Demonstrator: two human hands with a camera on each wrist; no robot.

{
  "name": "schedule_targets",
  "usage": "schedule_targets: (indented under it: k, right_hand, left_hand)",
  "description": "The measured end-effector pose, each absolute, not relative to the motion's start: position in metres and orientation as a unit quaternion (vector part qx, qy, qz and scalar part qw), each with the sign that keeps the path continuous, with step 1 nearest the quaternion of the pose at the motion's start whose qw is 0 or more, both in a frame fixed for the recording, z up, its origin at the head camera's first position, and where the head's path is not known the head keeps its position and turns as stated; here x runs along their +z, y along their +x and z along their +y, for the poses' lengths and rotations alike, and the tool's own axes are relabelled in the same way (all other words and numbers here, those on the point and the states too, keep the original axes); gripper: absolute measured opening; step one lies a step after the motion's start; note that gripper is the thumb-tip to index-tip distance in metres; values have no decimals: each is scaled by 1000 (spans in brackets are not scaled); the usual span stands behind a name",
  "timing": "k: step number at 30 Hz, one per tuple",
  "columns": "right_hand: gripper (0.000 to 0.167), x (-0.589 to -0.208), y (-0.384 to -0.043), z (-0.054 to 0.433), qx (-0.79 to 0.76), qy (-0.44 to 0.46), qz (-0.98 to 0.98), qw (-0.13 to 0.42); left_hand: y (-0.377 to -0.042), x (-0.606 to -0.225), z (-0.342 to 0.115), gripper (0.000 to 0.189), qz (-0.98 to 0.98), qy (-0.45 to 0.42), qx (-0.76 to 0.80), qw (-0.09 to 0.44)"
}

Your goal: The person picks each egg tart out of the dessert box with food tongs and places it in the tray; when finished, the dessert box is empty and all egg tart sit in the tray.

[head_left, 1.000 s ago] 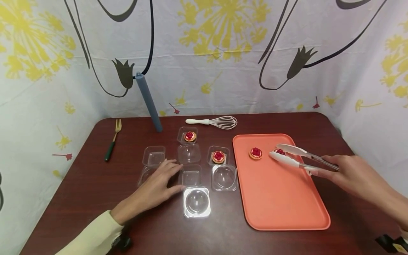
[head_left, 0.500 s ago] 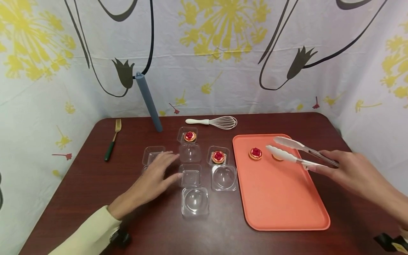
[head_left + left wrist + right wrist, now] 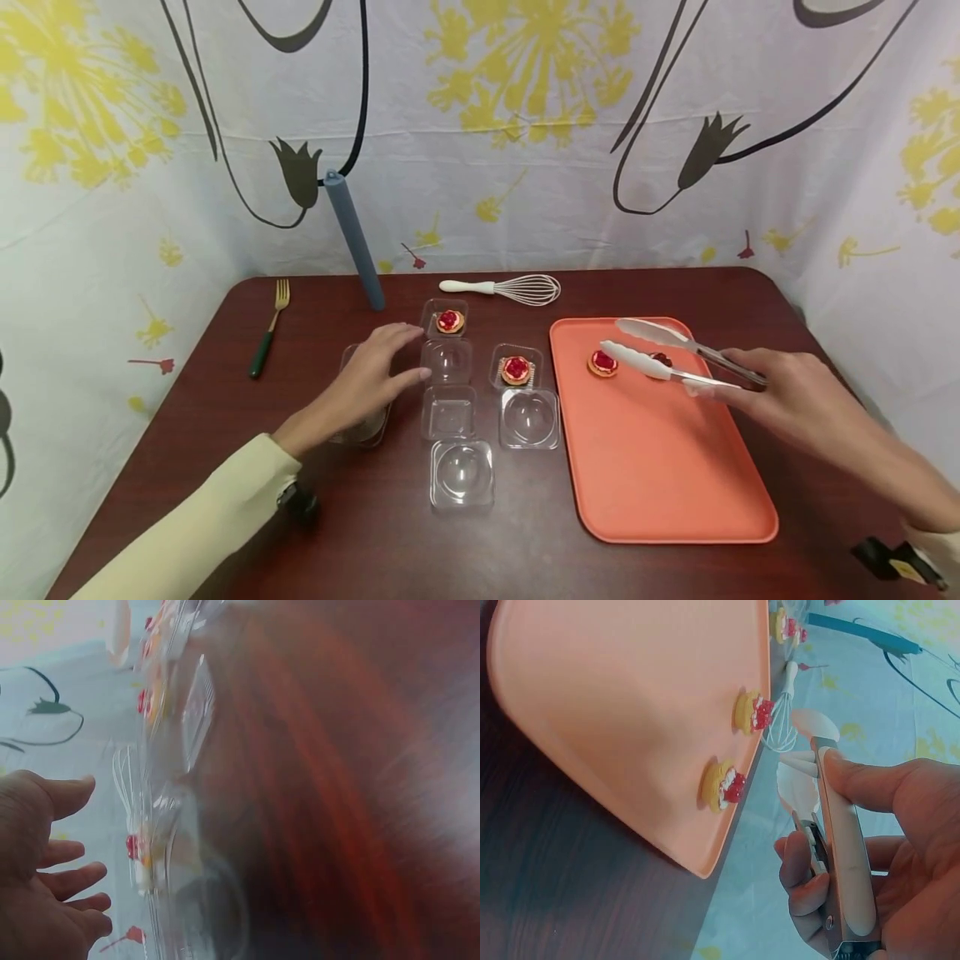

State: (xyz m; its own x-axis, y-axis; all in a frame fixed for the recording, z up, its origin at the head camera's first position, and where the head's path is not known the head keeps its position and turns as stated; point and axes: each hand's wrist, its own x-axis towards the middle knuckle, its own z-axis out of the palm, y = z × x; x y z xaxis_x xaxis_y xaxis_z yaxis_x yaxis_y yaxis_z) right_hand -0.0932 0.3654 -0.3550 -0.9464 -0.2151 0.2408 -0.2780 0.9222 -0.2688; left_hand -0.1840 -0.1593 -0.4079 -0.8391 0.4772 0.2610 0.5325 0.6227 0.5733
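Observation:
My right hand (image 3: 795, 396) holds white-tipped tongs (image 3: 847, 855), their jaws apart with nothing between them. In the head view the tongs overlap two red-topped tarts on the orange tray (image 3: 667, 467). One tart (image 3: 602, 367) shows at the tongs' tips; the other tart (image 3: 724, 785) is partly hidden behind them in the head view. My left hand (image 3: 371, 375), fingers loosely spread and holding nothing, hovers over a clear container (image 3: 367, 429), hiding much of it. Beyond its fingertips, a tart (image 3: 450, 322) sits in an open clear container (image 3: 429, 317).
Right of the left hand stands another open container (image 3: 498, 360) with a tart (image 3: 516, 370) in it. An empty clear container (image 3: 449, 414) lies nearer me, its domed lid (image 3: 462, 475) flat. A whisk (image 3: 517, 289), a blue stick (image 3: 354, 237) and a fork (image 3: 268, 333) lie toward the back.
The tongs, jaws apart throughout, have moved left from the right-hand tart toward the left-hand one. My left hand has lifted from the near container and moved toward the back.

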Motion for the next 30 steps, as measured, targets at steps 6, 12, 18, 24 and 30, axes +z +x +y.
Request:
schedule_targets:
  k: [6, 12, 18, 24, 30]
  right_hand:
    - [45, -357, -94, 360, 163, 136, -971, 111]
    - [38, -358, -95, 353, 168, 152, -967, 120]
    - [27, -352, -101, 342, 164, 170, -964, 120]
    - [36, -348, -109, 328, 170, 184, -961, 115]
    - [22, -344, -116, 310, 178, 190, -961, 94]
  left_hand:
    - [-210, -411, -157, 64, -911, -251, -326, 10]
    - [-227, -414, -157, 67, -916, -218, -336, -24]
    - [-240, -417, -154, 67, -915, -206, -344, -34]
    - [-254, -419, -148, 65, -918, -205, -339, -34]
    - [-263, -426, -147, 61, -913, -229, -337, -8]
